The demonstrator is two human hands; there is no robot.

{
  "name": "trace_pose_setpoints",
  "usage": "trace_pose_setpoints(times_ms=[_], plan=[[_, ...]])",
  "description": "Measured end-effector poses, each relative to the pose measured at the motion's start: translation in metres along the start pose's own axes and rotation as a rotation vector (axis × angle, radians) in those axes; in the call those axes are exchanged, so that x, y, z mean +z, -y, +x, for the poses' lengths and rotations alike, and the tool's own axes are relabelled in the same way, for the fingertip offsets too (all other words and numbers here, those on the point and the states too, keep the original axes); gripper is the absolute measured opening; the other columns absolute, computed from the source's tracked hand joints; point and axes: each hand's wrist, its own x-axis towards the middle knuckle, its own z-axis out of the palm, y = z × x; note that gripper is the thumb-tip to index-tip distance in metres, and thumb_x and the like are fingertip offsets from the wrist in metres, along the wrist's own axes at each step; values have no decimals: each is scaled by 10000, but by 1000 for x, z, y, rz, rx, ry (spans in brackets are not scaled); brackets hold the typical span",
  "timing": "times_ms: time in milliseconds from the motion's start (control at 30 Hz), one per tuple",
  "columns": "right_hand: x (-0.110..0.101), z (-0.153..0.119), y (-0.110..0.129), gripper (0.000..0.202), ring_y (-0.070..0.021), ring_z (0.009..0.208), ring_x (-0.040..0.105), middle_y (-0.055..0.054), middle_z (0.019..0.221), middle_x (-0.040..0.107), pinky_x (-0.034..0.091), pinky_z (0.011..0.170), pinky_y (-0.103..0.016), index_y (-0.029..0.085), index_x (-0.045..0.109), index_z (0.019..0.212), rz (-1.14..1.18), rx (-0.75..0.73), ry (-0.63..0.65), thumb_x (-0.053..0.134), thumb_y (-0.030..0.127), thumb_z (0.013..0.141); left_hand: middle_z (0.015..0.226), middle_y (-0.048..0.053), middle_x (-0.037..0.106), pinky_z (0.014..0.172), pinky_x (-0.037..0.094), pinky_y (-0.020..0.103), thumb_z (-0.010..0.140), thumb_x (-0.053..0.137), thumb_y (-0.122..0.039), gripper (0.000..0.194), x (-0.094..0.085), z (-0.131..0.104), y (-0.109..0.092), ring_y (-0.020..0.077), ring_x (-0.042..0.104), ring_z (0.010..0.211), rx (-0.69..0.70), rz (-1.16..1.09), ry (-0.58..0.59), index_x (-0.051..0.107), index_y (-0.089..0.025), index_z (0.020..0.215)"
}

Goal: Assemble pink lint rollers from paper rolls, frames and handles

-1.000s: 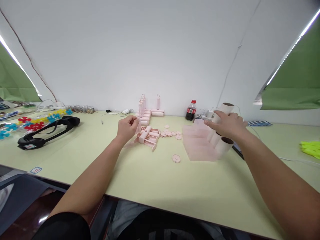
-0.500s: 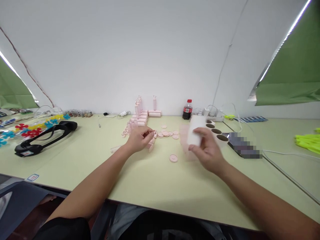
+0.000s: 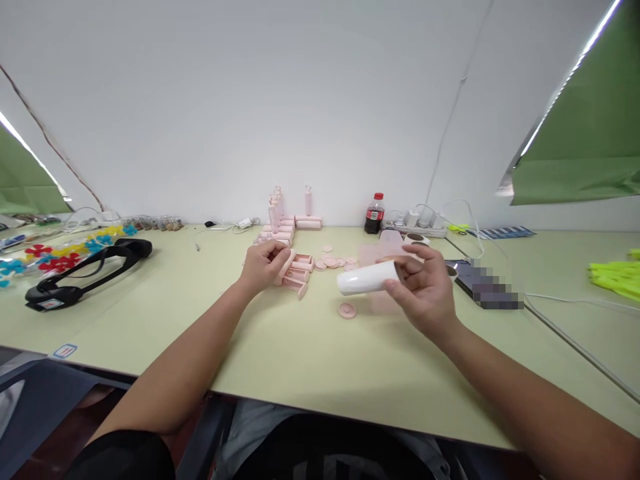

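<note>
A white roll [image 3: 367, 279] is tilted nearly level above the table, its dark open end toward the right. My right hand [image 3: 423, 287] grips it near that end. My left hand [image 3: 265, 265] is closed at the pink parts, thumb against fingers, and what it holds is too hidden to name. Beside it lie pink open cases [image 3: 302, 261]. Pink round discs [image 3: 331, 263] lie between the hands, and a single pink disc [image 3: 347, 311] lies nearer the front. Pale pink sheets [image 3: 383, 304] lie under and behind my right hand.
Pink upright pieces [image 3: 308, 201] stand by the wall. A cola bottle [image 3: 375, 215], a power strip [image 3: 425, 230] with cables and a dark phone-like item [image 3: 485, 283] are to the right. Black goggles [image 3: 90, 273] and colourful flower shapes [image 3: 60, 260] lie at the left.
My right hand has turned the white roll from upright to nearly level and brought it leftward. My left hand has moved slightly left, showing more of the pink cases.
</note>
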Motion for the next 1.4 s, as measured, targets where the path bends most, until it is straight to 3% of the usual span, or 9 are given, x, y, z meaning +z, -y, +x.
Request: trace_pose_setpoints(times_ms=[100, 233, 433, 533, 633, 767, 900, 1133, 1400], plan=[[-4, 4, 4, 546, -257, 920, 697, -89, 972, 709, 567, 738, -397, 282, 382, 1256, -28, 14, -93, 686, 432, 828, 649, 5, 622, 584, 426, 258, 832, 567, -381, 236, 1, 1, 2, 128, 514, 601, -12, -5, 5, 664, -177, 763], [-4, 2, 5, 520, -228, 797, 673, -57, 879, 677, 531, 593, -327, 263, 461, 1216, -127, -17, -47, 720, 446, 804, 669, 11, 629, 577, 422, 264, 873, 524, -381, 254, 5, -2, -2, 135, 534, 602, 0, 21, 162, 651, -181, 781], [0, -6, -1, 485, -186, 721, 643, -42, 863, 669, 470, 501, -260, 241, 522, 1206, -174, -49, 109, 737, 400, 802, 1102, 96, 689, 879, 450, 377, 925, 530, -340, 250, 35, -28, -38, 241, 596, 1016, 488, 260, 585, 702, -197, 1036], [0, -6, -2, 455, -189, 728, 651, -52, 868, 678, 493, 522, -270, 228, 537, 1193, -198, -52, 117, 722, 399, 814, 1338, 117, 600, 967, 397, 456, 934, 539, -361, 271, 57, -47, -49, 301, 529, 1188, 616, 365, 677, 679, -229, 1126], [-1, -5, -2, 423, -198, 741, 661, -57, 863, 688, 511, 540, -282, 221, 553, 1176, -212, -41, 107, 706, 401, 825, 1379, 141, 568, 993, 360, 482, 968, 491, -365, 276, 72, -57, -46, 323, 478, 1276, 661, 416, 697, 637, -199, 1133], [0, -5, -3, 392, -196, 729, 661, -54, 849, 693, 502, 521, -275, 220, 564, 1165, -208, -33, 133, 690, 395, 837, 1111, 99, 678, 923, 378, 414, 1006, 421, -303, 217, 77, -58, -40, 248, 580, 1088, 655, 389, 752, 605, -198, 1051], [2, -5, -3, 368, -195, 728, 666, -57, 857, 694, 504, 520, -269, 222, 578, 1150, -208, -6, 188, 681, 396, 843, 989, 74, 663, 811, 385, 368, 982, 465, -275, 156, 74, -55, -40, 219, 583, 931, 633, 399, 768, 598, -196, 973], [6, -7, -6, 370, -184, 708, 641, -49, 865, 665, 500, 520, -266, 234, 587, 1139, -209, 24, 260, 698, 395, 824, 1098, 89, 598, 832, 431, 342, 1026, 343, -306, 338, 63, -49, -38, 221, 560, 998, 428, 235, 712, 522, -234, 1303], [9, -8, -7, 375, -141, 598, 558, -37, 842, 656, 452, 497, -252, 230, 586, 1142, -223, 45, 325, 693, 394, 822, 1050, 100, 596, 869, 466, 353, 1038, 298, -360, 358, 54, -38, -30, 219, 566, 1004, 375, 144, 655, 563, -190, 1209]])
